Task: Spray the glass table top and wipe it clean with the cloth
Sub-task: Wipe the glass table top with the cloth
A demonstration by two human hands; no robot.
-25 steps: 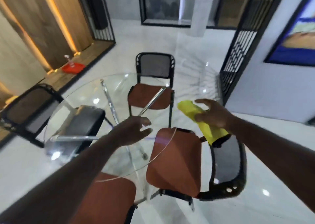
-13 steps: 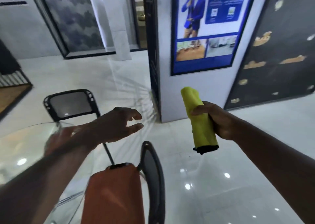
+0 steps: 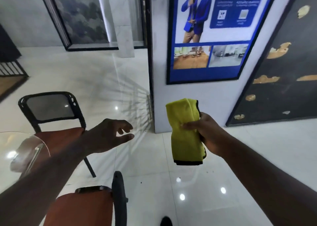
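Right hand (image 3: 208, 133): grip closed around a folded yellow microfibre cloth with black edging (image 3: 186, 133), held upright in the air above the glossy white tiled floor (image 3: 240, 165), thumb pressed across the front of the fold. The cloth touches no surface.

Left hand (image 3: 109, 136): grip open and empty, fingers loosely curled, thumb extended, palm turned down above the floor.

Round clear glass tabletop (image 3: 15, 150): only a curved edge section shows at the far left, beneath the left forearm, with a chrome frame bar visible through it. It lies well apart from the cloth.

Two black-framed chairs with rust-orange seats are present, one (image 3: 51, 112) beyond the left hand, one (image 3: 96, 207) at the bottom edge.

Blue-bordered wall poster (image 3: 212, 31): shows a figure in a blue suit, four white icons with captions, and two interior photographs. Caption text is blurred and cannot be read. No brand marking is legible on the cloth.
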